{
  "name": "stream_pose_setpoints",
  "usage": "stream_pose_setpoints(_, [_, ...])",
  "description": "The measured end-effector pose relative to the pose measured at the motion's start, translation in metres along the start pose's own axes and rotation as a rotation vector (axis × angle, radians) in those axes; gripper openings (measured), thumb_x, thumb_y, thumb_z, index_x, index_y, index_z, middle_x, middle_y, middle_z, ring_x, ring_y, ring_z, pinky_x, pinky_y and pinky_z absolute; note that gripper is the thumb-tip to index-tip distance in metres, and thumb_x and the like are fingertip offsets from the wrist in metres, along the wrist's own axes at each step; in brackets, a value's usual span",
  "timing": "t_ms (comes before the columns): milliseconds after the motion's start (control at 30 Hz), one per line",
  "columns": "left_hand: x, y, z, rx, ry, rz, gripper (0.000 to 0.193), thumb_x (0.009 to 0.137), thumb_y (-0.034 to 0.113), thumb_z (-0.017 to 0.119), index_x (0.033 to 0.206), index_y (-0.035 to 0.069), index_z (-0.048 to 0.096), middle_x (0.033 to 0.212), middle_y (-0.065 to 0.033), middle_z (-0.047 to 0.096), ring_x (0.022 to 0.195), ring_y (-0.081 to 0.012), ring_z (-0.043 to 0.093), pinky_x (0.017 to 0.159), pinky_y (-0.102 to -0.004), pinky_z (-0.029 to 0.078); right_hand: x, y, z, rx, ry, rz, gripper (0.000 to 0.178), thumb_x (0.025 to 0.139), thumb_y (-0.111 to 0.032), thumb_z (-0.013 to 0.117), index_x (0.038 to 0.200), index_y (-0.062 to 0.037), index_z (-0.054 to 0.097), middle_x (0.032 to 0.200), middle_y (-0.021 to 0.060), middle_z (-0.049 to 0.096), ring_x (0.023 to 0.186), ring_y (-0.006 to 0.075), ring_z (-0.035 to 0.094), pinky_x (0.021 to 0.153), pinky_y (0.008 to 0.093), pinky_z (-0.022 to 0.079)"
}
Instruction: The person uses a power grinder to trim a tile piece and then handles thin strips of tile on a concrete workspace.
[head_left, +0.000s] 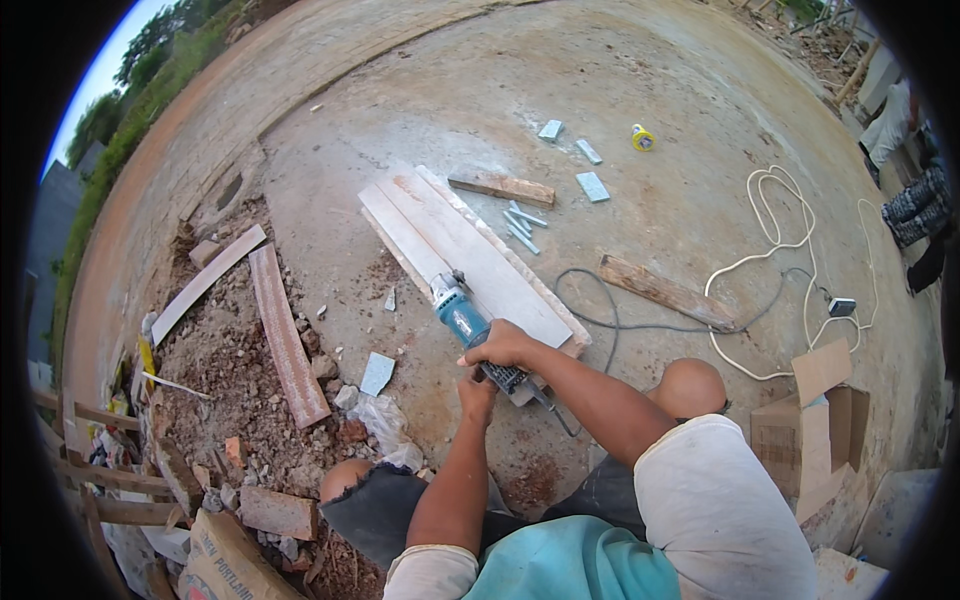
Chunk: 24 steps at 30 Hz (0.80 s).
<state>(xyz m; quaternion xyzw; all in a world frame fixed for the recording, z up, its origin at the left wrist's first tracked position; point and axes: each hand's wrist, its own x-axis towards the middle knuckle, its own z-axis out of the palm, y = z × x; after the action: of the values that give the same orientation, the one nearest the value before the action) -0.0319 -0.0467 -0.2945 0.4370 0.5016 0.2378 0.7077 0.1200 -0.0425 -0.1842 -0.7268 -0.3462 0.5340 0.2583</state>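
Note:
A teal angle grinder (461, 317) is in both my hands, its disc end resting at a long pale tile (478, 252). My right hand (500, 345) wraps over the grinder's body from above. Lower down, near its dark rear end, my left hand (476, 394) is closed against it, with its fingertips partly hidden. A straight line runs lengthwise along the tile, and the grinder's head sits on that line near the tile's left side. Another layer shows under the tile along its right edge. The disc itself is mostly hidden by the grinder's head.
A wooden piece (502, 190) lies at the tile's far end, another wooden plank (668, 292) to the right. A dark cable (612, 310) and white cord (712, 290) loop nearby. Cut tile pieces (592, 187), a yellow roll (642, 138), a cardboard box (815, 425) and rubble (225, 370) surround me.

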Motion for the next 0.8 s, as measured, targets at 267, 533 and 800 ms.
stream_pose_setpoints(267, [0.0, 0.0, 0.0, 0.039, 0.016, -0.005, 0.026, 0.084, 0.0, 0.061, 0.11, -0.007, 0.058, 0.098, -0.0088, 0.064, 0.082, -0.0164, 0.062, 0.066, -0.0282, 0.05, 0.0, 0.008, 0.002, -0.006, 0.001, 0.005, 0.067, 0.054, -0.041, 0.086, 0.089, 0.0122, 0.066, 0.091, 0.0251, 0.068, 0.082, 0.0293, 0.068, 0.074, 0.0337, 0.052])
stream_pose_setpoints(533, [0.003, -0.006, -0.005, 0.032, 0.037, 0.013, 0.027, 0.084, 0.0, 0.06, 0.11, -0.006, 0.058, 0.099, -0.0097, 0.064, 0.084, -0.017, 0.063, 0.068, -0.0284, 0.051, -0.012, 0.004, 0.0, 0.074, -0.037, -0.004, 0.059, 0.056, -0.038, 0.085, 0.082, 0.0115, 0.067, 0.084, 0.0226, 0.069, 0.076, 0.0271, 0.069, 0.071, 0.0323, 0.052])
stream_pose_setpoints(800, [-0.005, 0.007, 0.004, 0.004, 0.058, -0.001, 0.024, 0.085, 0.002, 0.062, 0.107, -0.006, 0.059, 0.097, -0.0093, 0.065, 0.082, -0.0166, 0.063, 0.065, -0.0284, 0.05, -0.024, -0.001, -0.004, 0.028, -0.004, 0.002, 0.055, 0.057, -0.036, 0.085, 0.08, 0.0105, 0.068, 0.083, 0.0212, 0.069, 0.075, 0.0258, 0.069, 0.07, 0.032, 0.052])
